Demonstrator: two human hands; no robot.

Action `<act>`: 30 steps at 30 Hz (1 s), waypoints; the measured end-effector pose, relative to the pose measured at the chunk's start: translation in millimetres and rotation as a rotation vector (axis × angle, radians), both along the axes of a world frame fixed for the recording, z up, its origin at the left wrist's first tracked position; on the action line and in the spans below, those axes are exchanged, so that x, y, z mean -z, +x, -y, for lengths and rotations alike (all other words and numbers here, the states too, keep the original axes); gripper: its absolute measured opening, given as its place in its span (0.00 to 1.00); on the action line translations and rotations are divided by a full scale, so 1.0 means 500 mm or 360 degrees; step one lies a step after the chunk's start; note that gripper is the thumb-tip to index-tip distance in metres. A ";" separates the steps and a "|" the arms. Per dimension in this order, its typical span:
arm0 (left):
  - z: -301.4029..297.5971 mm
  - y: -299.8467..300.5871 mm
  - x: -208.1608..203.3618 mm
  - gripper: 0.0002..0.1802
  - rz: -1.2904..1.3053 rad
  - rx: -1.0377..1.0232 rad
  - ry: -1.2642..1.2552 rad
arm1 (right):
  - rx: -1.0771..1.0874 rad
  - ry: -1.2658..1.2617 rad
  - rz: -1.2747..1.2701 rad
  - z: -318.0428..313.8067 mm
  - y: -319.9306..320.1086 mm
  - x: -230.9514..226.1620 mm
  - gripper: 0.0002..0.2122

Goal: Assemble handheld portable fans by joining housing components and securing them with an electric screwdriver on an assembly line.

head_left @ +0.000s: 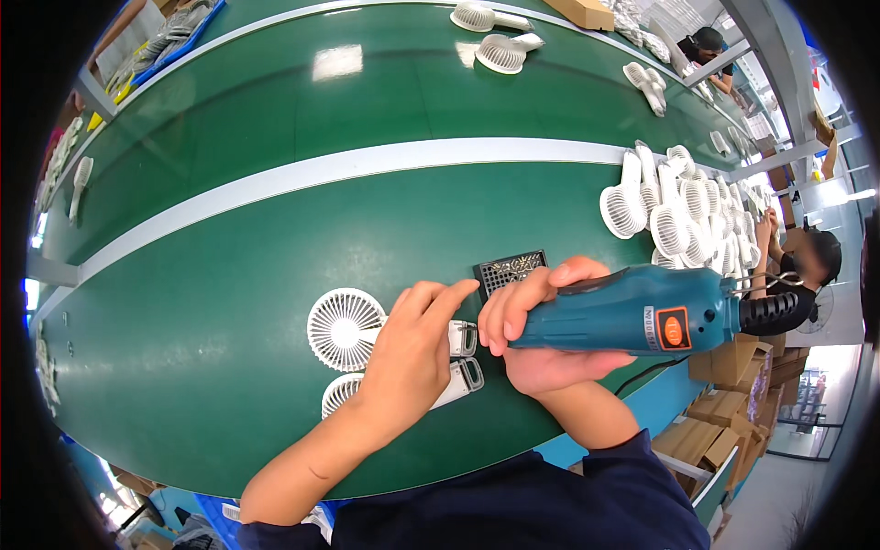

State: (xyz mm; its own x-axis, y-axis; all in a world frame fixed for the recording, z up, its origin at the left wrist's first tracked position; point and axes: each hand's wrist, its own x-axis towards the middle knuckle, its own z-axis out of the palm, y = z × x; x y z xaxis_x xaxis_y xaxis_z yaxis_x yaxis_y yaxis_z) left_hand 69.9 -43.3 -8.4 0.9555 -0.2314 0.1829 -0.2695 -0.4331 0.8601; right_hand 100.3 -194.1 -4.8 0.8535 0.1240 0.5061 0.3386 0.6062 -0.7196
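Note:
My right hand (532,330) is wrapped round a teal electric screwdriver (605,312), held nearly level with its cable end to the right. Its bit is hidden behind my fingers. My left hand (408,353) reaches over two white handheld fans, its fingers bent together and the index fingertip close to the black screw tray (490,273). Whatever those fingertips pinch, if anything, cannot be made out. The upper fan (344,328) lies with its round grille to the left; the lower fan (339,392) is partly covered by my left forearm. Small loops show at their handle ends.
A heap of white fans (687,215) lies on the right of the green table (229,275). Beyond a pale rail (367,163), more fans (504,53) rest on a second green surface. A co-worker (807,266) is at the right, above cardboard boxes (724,403).

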 end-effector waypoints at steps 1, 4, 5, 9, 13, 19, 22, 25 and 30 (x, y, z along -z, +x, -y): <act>0.000 0.000 -0.001 0.28 -0.0004 -0.0001 -0.0004 | 0.0014 0.0013 -0.0004 -0.003 0.000 0.001 0.40; -0.001 0.003 -0.002 0.28 -0.0020 0.0011 0.0008 | 0.0013 -0.0052 0.0006 -0.003 0.001 0.001 0.40; -0.001 0.003 0.000 0.29 -0.0017 0.0031 0.0002 | -0.0003 -0.0127 0.0022 -0.002 0.002 0.000 0.40; -0.001 0.003 0.001 0.28 0.0009 0.0005 0.0045 | -0.0031 -0.0135 0.0073 -0.008 0.003 0.003 0.40; 0.002 0.003 -0.004 0.28 0.0004 0.0016 0.0040 | -0.0052 -0.0035 0.0136 0.017 0.007 -0.012 0.39; 0.005 -0.003 0.011 0.26 0.0039 0.0041 0.0034 | 0.0314 -0.0048 0.0121 0.093 0.050 -0.020 0.38; 0.004 -0.006 0.010 0.24 0.0057 0.0006 0.0026 | 0.0434 -0.0071 0.0060 0.095 0.058 -0.002 0.39; 0.007 -0.003 0.012 0.23 0.0090 0.0009 0.0033 | 0.0539 -0.0104 -0.0025 0.099 0.061 0.005 0.40; 0.007 0.000 0.015 0.23 0.0123 -0.0009 0.0077 | 0.0575 -0.0133 -0.0107 0.092 0.066 0.011 0.39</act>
